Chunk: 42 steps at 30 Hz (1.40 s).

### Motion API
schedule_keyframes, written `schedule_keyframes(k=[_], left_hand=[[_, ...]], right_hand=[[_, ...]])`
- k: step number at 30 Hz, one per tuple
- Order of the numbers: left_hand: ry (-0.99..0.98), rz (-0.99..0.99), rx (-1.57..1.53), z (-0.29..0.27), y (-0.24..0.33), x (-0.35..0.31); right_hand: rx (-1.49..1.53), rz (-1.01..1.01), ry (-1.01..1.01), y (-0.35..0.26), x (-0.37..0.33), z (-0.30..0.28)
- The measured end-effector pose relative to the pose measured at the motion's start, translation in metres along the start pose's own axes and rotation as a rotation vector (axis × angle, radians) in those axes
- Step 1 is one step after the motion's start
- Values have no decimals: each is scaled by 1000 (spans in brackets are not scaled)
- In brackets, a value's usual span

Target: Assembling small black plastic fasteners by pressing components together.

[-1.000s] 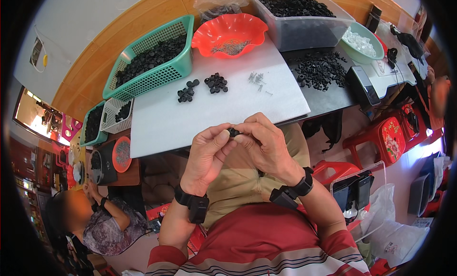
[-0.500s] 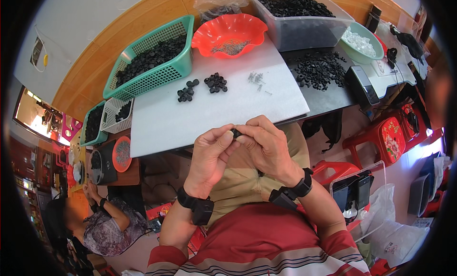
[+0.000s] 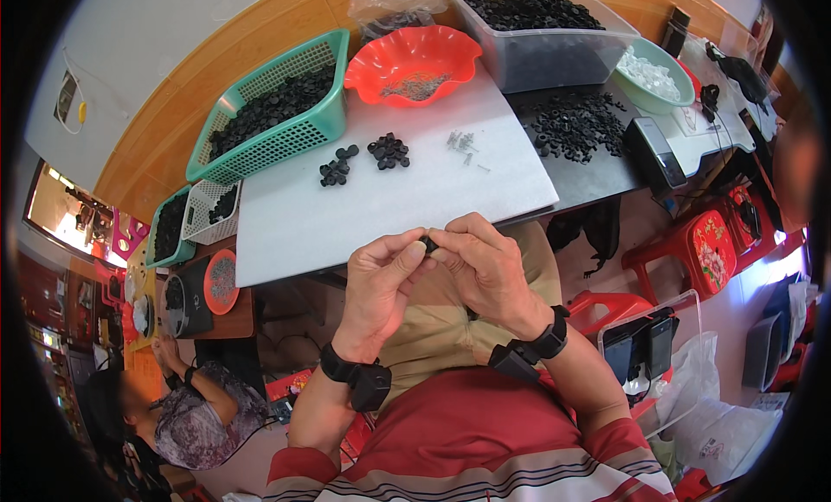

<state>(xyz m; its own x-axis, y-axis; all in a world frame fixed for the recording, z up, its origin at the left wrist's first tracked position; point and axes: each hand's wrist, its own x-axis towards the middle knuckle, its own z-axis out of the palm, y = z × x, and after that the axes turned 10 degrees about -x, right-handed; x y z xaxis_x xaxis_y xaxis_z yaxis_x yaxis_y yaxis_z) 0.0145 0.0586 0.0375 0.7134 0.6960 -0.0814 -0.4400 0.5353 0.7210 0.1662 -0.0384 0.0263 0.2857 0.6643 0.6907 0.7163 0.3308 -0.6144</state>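
Between the fingertips of both hands is a small black plastic part [image 3: 428, 243], mostly covered by the fingers. My left hand [image 3: 381, 277] pinches it from one side, thumb on top. From the other side my right hand [image 3: 480, 264] closes thumb and finger on it. Both hands are just off the near edge of a white board [image 3: 389, 203], above my lap. On the board lie two small heaps of round black parts [image 3: 389, 151] [image 3: 337, 166] and a loose scatter of small pale screw-like pieces [image 3: 463, 144].
Behind are a green basket [image 3: 208, 164] of black parts, a red wavy bowl [image 3: 414, 45] of small metal pieces and a clear bin [image 3: 554, 62]. A pale green bowl [image 3: 688, 91] stands right, near loose black parts [image 3: 576, 125]. A co-worker [image 3: 208, 415] sits at left; red stools [image 3: 692, 251] stand right.
Both hands keep their pinch on the small black part with hardly any shift. The whole view has slid very slightly.
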Motion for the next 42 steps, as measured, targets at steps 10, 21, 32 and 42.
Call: schedule_keyframes(k=[10,21,32,42], left_hand=[[-33,17,119,3,1,-2],[-21,2,78,2,-8,-3],[45,106,159,28,-28,-14],[33,122,104,29,-35,-10]], right_hand=[[-10,23,-70,-3,-2,-10],[-65,17,-14,0,-7,-9],[-132,-23,109,6,-11,-4],[-151,-36,120,10,-13,-6]])
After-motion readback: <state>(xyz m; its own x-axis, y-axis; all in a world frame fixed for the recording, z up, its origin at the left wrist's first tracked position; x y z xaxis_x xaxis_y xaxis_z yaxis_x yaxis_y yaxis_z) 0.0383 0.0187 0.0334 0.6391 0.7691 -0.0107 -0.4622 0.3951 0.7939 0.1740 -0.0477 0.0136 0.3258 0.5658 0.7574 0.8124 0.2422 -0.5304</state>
